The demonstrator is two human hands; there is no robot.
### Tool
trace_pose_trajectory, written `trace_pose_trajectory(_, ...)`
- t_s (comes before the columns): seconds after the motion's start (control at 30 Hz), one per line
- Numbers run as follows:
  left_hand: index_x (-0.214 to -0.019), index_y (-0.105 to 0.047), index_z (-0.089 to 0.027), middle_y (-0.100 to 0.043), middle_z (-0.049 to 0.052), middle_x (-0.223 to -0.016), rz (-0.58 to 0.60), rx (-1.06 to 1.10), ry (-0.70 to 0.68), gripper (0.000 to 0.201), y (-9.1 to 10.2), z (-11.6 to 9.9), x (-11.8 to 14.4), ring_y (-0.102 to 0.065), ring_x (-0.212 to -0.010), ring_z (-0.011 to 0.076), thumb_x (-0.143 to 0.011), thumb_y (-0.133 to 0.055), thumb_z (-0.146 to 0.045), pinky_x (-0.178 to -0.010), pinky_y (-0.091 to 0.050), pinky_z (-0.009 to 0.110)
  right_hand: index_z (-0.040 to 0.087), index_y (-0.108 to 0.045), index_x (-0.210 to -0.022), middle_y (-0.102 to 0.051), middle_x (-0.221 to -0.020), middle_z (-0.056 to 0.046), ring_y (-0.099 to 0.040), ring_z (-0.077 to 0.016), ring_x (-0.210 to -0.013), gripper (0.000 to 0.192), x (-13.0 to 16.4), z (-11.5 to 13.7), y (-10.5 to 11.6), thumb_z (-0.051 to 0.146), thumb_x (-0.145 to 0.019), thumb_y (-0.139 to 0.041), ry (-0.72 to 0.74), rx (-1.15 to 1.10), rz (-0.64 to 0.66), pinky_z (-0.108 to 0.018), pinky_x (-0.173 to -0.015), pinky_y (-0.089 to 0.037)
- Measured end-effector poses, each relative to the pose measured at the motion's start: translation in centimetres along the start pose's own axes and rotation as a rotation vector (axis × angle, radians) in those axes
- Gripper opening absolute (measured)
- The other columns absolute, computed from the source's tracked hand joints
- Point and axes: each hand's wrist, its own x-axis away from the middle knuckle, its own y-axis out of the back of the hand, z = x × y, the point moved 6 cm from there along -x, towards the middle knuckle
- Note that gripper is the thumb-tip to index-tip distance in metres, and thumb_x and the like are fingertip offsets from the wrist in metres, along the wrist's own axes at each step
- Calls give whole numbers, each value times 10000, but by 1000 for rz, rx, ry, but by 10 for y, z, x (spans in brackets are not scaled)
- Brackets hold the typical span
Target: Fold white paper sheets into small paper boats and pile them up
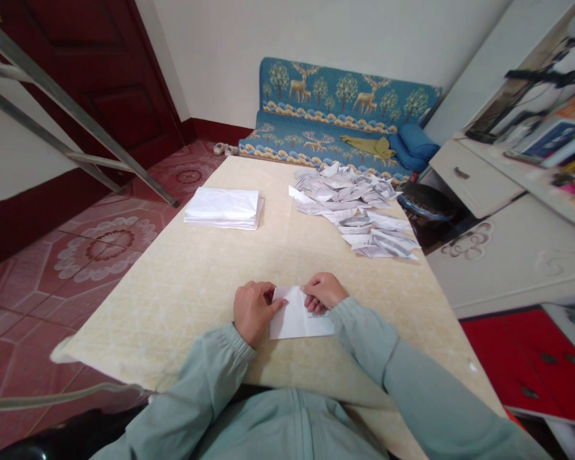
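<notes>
A white sheet of paper, creased down its middle, lies on the table near its front edge. My left hand grips the sheet's upper left edge, thumb on top and fingers curled at the side. At the upper right, my right hand pinches the paper between thumb and forefinger, its other fingers curled under. That hand and its sleeve hide the sheet's right part. Farther back on the left rests a stack of white paper. Many folded paper pieces are heaped at the back right.
The table has a pale patterned cover. Behind it stands a blue sofa with a deer print. A metal ladder leans at the left. On the right are a white cabinet and a dark round stool.
</notes>
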Motion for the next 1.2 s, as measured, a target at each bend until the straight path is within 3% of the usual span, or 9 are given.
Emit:
trace_pose_trajectory(0.17, -759, -667, -202, -640, 15, -667, -6, 54, -16, 239, 1, 0, 1, -534, -663, 179, -694, -655, -431, -600, -317, 275, 145, -479, -608, -599, -405, -11, -544, -104, -303, 224, -2, 1, -1, 126, -803, -586, -49, 9, 62, -137, -266, -375)
trace_pose_trajectory(0.4, -774, -678, -194, -634, 5, -676, -43, 192, -73, 147, -3, 3, 2, -517, -642, 153, -684, -690, -309, -615, -350, 267, 165, -443, -676, -608, -415, 7, -572, -116, -327, 190, -5, -3, -1, 120, -830, -545, -31, 16, 35, -136, -271, -388)
trace_pose_trajectory(0.53, -740, -689, -189, -610, 11, -669, -33, 285, -171, 44, -6, -2, 5, -514, -660, 142, -724, -648, -182, -630, -372, 257, 165, -445, -690, -614, -423, 5, -575, -118, -327, 176, -4, -3, 0, 127, -834, -540, -24, 24, 31, -139, -270, -390)
trace_pose_trajectory(0.77, -793, -713, -191, -602, 48, -712, -65, 204, -364, 183, -7, -14, 14, -525, -719, 154, -832, -534, -188, -676, -399, 278, 173, -437, -695, -605, -411, 11, -571, -126, -318, 175, -5, -3, -1, 132, -832, -538, -16, 33, 8, -144, -256, -379)
trace_pose_trajectory(0.93, -916, -667, -190, -600, 37, -812, -25, 228, -226, 150, -9, -10, 15, -541, -729, 143, -797, -577, -197, -656, -416, 249, 174, -432, -683, -603, -408, 15, -570, -123, -319, 186, -4, -2, -1, 120, -834, -526, -4, 30, 12, -144, -253, -379)
trace_pose_trajectory(1.03, -979, -628, -181, -585, 17, -779, -21, 232, -151, 234, -9, -8, 14, -525, -673, 136, -754, -634, -247, -616, -405, 242, 175, -429, -684, -605, -411, 18, -574, -120, -324, 188, -4, -3, -1, 122, -835, -529, 7, 27, 18, -140, -255, -380)
trace_pose_trajectory(1.2, -779, -627, -165, -524, -12, -639, -16, 226, -129, 52, -10, -11, 13, -473, -578, 118, -765, -609, -212, -547, -357, 233, 173, -436, -681, -620, -433, 14, -586, -117, -340, 192, -6, -5, 0, 145, -826, -558, 22, 31, 24, -134, -260, -385)
